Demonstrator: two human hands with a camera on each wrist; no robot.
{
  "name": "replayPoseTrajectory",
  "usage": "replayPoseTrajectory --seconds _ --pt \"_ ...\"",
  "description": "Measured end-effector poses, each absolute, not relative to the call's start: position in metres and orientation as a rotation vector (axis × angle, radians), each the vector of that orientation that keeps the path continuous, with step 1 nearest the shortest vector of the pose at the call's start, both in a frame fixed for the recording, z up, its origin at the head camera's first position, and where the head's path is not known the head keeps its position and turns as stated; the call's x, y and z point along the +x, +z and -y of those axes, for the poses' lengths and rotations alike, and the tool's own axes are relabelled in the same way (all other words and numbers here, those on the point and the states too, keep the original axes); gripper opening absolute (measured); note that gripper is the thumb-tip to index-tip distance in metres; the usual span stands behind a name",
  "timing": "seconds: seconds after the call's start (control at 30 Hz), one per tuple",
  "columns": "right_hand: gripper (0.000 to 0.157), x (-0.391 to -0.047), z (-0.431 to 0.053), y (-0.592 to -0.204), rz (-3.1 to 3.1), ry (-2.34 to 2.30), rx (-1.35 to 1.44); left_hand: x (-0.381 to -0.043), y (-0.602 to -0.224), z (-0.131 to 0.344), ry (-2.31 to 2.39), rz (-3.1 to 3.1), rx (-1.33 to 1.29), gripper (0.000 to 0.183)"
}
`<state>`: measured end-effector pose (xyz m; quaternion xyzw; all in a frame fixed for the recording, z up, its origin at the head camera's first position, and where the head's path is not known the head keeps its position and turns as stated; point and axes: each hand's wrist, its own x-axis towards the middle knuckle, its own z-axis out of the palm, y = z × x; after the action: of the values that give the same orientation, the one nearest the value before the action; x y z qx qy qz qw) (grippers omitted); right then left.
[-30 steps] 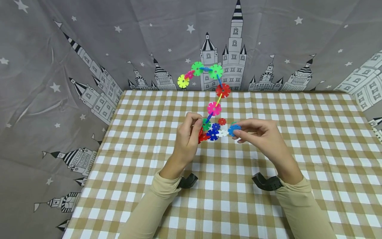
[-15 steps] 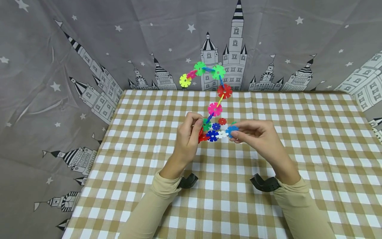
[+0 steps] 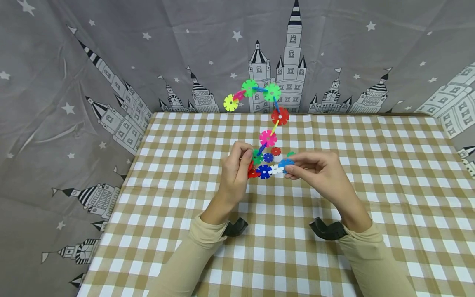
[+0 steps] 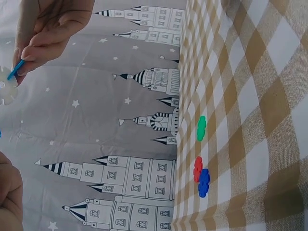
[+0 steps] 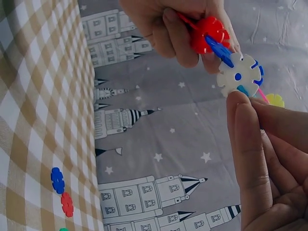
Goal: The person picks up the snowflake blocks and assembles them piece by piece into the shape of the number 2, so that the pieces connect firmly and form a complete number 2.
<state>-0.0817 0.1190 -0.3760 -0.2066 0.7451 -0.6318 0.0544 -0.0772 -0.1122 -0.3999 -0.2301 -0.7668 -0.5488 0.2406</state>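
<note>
A chain of colourful notched plastic discs rises above the table, with a yellow disc (image 3: 231, 103) at its far end. My left hand (image 3: 234, 173) grips the chain beside a green disc (image 3: 257, 157) and a red disc (image 5: 209, 36). From there a dark blue disc (image 3: 264, 172) and a white disc (image 5: 231, 79) lead toward my right hand (image 3: 320, 170). Thumb and fingers of that hand pinch a light blue disc (image 3: 285, 165), whose edge meets the white disc's rim. How deep their notches engage is hidden by the fingertips.
Loose on the checked tablecloth (image 3: 282, 247), beyond the hands, lie a blue disc (image 4: 204, 183), a red disc (image 4: 198, 169) and a green disc (image 4: 201, 128). A grey curtain (image 3: 185, 37) printed with castles hangs behind the table.
My right hand has brought the light blue disc leftward against the white disc and tilted it. The chain has shifted slightly right and down; my left hand keeps its grip.
</note>
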Motion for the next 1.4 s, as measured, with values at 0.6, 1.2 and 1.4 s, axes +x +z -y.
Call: replayPoseTrajectory --seconds 0.6,1.2,1.4 --pt "0.017 -0.083 -0.117 -0.376 -2.249 -1.882 -0.61 -0.079 -0.398 0.118 -1.471 2.116 -0.634 0.006" --pt "0.037 -0.115 -0.133 -0.411 -2.451 -1.485 -0.388 -0.077 -0.393 0.121 -1.477 2.08 -0.656 0.008" --pt "0.039 -0.132 -0.128 -0.438 -2.521 -1.362 -0.371 -0.077 -0.392 0.122 -1.481 2.084 -0.65 0.009"
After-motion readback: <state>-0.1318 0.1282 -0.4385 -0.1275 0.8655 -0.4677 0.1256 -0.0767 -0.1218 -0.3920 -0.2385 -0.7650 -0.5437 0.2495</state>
